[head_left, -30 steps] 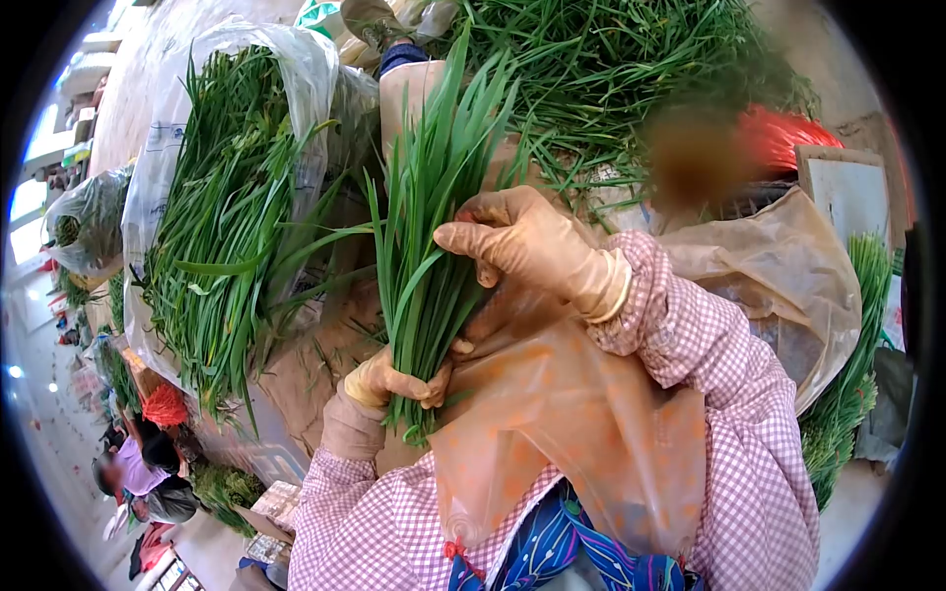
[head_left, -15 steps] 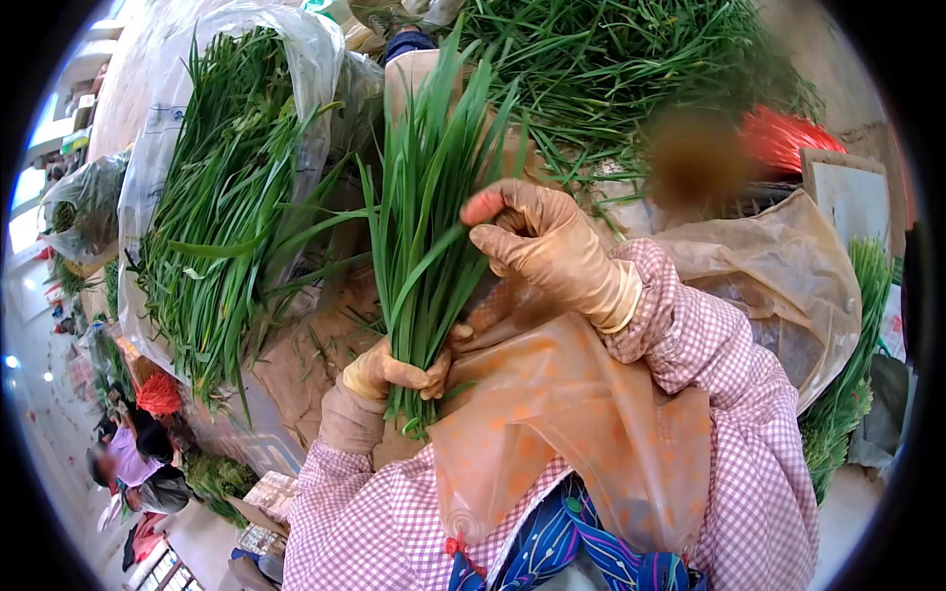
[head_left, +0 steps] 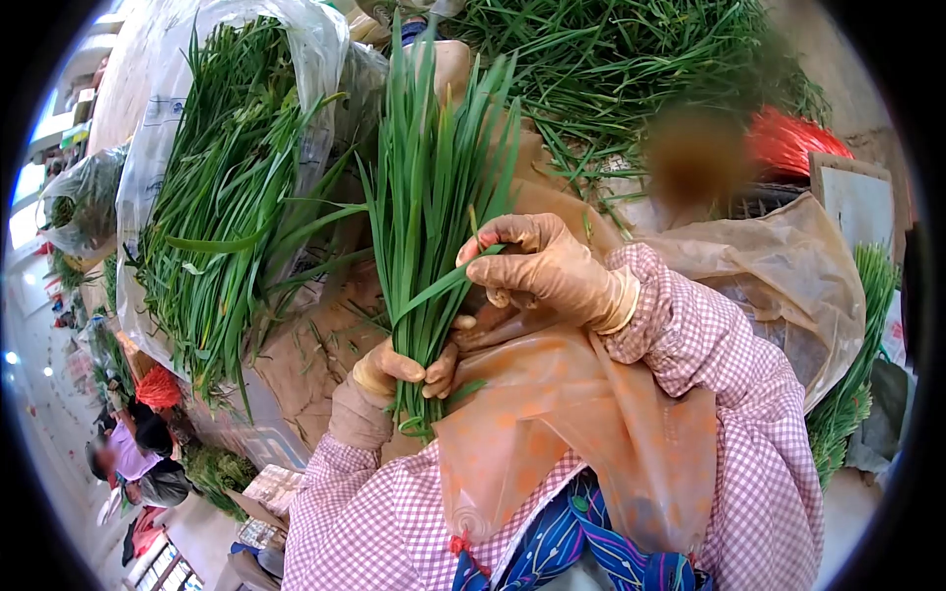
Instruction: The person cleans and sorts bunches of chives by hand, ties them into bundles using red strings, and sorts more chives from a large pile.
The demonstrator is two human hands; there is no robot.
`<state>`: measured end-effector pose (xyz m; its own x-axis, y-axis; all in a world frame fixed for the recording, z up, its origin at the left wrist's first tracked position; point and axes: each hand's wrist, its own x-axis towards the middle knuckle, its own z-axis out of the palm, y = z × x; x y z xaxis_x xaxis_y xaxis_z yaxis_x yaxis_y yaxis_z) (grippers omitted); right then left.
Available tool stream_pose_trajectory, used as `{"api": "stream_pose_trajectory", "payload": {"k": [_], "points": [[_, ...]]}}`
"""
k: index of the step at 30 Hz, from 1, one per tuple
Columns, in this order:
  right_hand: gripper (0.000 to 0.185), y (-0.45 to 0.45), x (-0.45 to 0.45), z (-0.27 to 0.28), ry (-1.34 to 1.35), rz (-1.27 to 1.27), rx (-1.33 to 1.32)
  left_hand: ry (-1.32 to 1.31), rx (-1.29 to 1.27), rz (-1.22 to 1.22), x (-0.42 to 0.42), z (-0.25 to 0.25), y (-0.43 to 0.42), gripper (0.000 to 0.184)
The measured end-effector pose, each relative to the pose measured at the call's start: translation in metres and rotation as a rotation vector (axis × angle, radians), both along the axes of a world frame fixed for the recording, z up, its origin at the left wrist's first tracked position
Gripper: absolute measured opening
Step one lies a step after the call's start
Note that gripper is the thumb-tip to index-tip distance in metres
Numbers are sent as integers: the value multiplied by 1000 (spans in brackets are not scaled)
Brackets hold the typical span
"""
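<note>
A bunch of garlic chives (head_left: 419, 197) stands upright in front of me, its long flat leaves fanned out at the top. Near the cut ends, my left hand (head_left: 399, 374) is wrapped round it, in a tan glove. My right hand (head_left: 552, 271), gloved too, is at the right side of the bunch with thumb and forefinger pinched on one chive leaf (head_left: 448, 286) that bends out from the rest. One fingertip shows reddish through or past the glove. The brown plastic apron (head_left: 572, 424) lies over my lap beneath both hands.
A clear plastic bag (head_left: 148, 207) full of chives (head_left: 232, 197) stands at the left. More loose chives (head_left: 611, 69) are heaped at the top. Red ties (head_left: 793, 143) lie at upper right, near a brown plastic sheet (head_left: 778, 276). Another person (head_left: 133, 443) is far left.
My right hand has moved slightly down, and its thumb and forefinger now hold a leaf pulled out to the right. My left hand keeps its grip on the bunch.
</note>
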<state>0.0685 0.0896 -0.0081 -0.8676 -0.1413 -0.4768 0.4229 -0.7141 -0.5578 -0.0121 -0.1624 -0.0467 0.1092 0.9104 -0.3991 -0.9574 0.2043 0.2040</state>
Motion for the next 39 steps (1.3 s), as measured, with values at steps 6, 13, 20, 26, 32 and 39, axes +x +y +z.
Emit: {"api": "stream_pose_trajectory", "payload": {"k": [6, 13, 20, 26, 32, 39], "points": [[14, 12, 1, -10, -16, -67, -49, 66, -85, -19, 0, 11, 2, 77], [9, 7, 8, -29, 441, -116, 1466, 304, -168, -103, -5, 21, 11, 69], [14, -9, 1, -51, -52, -444, 622, 425, -293, -146, -10, 34, 28, 60], [12, 53, 1, -78, -137, -681, 711, 455, -290, -162, -8, 31, 22, 59], [11, 55, -4, -22, 332, -683, 1429, 535, -347, -185, -4, 51, 36, 54], [17, -6, -3, 29, 1099, 371, 1409, 539, -395, -244, -7, -5, -10, 35]]}}
